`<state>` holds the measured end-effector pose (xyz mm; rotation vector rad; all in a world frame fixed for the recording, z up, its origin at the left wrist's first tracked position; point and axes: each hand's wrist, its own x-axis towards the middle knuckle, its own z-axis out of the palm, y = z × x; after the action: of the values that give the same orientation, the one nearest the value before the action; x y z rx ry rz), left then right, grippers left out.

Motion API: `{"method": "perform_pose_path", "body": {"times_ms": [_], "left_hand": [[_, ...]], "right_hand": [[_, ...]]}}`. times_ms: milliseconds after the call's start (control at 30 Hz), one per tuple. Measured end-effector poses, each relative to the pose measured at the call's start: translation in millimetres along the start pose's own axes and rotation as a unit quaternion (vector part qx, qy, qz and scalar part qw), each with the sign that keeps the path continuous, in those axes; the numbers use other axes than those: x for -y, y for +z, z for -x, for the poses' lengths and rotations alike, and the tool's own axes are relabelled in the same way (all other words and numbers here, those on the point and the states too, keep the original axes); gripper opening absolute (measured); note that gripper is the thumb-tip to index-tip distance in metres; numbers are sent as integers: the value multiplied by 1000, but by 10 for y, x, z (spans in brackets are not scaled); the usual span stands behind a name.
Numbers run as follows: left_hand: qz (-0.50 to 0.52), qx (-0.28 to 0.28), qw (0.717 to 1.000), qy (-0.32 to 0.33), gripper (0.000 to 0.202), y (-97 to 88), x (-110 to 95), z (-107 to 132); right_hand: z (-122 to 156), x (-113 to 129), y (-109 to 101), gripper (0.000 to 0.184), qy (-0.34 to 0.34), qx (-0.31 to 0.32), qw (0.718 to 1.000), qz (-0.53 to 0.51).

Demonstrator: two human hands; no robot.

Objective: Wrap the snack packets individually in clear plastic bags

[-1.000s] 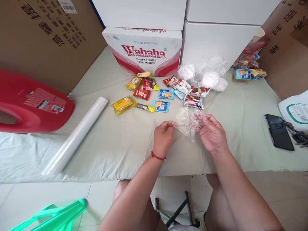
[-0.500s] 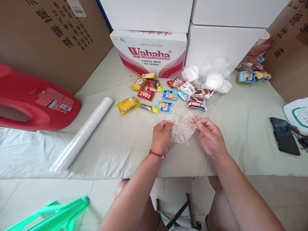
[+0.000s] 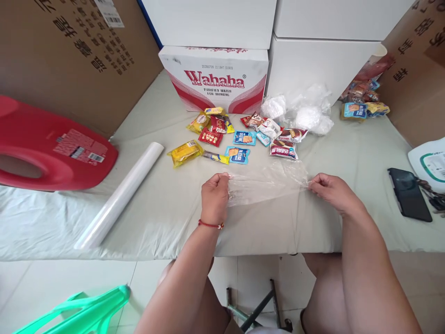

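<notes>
A clear plastic bag [image 3: 266,188] is stretched sideways between my two hands, low over the cloth-covered table. My left hand [image 3: 214,197] pinches its left end; a red cord bracelet circles that wrist. At the other end, my right hand [image 3: 335,191] grips the bag's edge between thumb and fingers. Just beyond the bag lie wrapped snacks: a blue packet [image 3: 237,155], a dark red packet [image 3: 283,150], a yellow packet [image 3: 186,153] and a red packet [image 3: 210,137], with several others around them.
Crumpled clear plastic [image 3: 308,116] sits behind the snacks, near a Wahaha water carton [image 3: 215,81]. A white plastic roll [image 3: 120,197] and a red jug [image 3: 59,148] are on the left. A black phone [image 3: 409,194] lies at right, with more snack packets [image 3: 365,110] farther back.
My hands have moved apart, the left one leftward and the right one rightward. The bag, bunched up before, is now pulled out wide between them.
</notes>
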<state>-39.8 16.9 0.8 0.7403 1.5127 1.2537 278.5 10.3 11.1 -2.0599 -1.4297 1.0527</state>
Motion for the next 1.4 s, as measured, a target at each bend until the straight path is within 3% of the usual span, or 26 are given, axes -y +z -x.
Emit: {"method": "perform_pose_path", "body": {"times_ms": [67,133,200,267,333,467,600,700,767,833,900,967,1067,1167,1400], "left_hand": [[-44,18,999,-14,18,-50,44,10],[-65,45,997,-6,25,-95,66,32],[-43,66,997,-7,33,-119,47,60],[13,78,996,-51,37,-117,-7,77],[53,75,989,-116,42,-100,-72,67],[25,66,983,-172,53,-89,-150,-14],[-46,49,991,-113,44,-111,-111,-101],[-65,60,993,-80,34,-102,-47,-139],[-43,71,995,-54,26,-84,-25,-136],[-11,82,996,-27,20,-67,-36,-101],[24,105,994,-27,18,-64,-78,-41],[53,141,987,-64,23,-72,-130,25],[72,193,971,-122,36,-85,-179,99],[80,209,964,-143,38,-71,-170,136],[103,236,955,-147,25,29,-101,271]], "right_hand": [[5,3,5,13,-5,-34,999,32],[42,56,74,14,-28,-141,988,47],[113,149,209,16,-91,-248,964,19],[207,264,390,14,-180,-262,947,-34],[301,374,586,12,-276,-187,941,-58],[423,503,868,17,-431,61,899,48],[467,550,902,16,-443,243,857,102],[479,603,854,21,-428,293,854,52],[470,637,847,36,-416,257,872,23],[444,655,874,43,-391,161,906,4],[412,653,923,39,-362,61,930,-15],[389,641,973,29,-353,1,935,-41],[397,629,1029,15,-379,-28,922,-74],[430,632,1071,12,-414,-40,906,-84],[425,619,1172,33,-457,-43,888,-29]]}}
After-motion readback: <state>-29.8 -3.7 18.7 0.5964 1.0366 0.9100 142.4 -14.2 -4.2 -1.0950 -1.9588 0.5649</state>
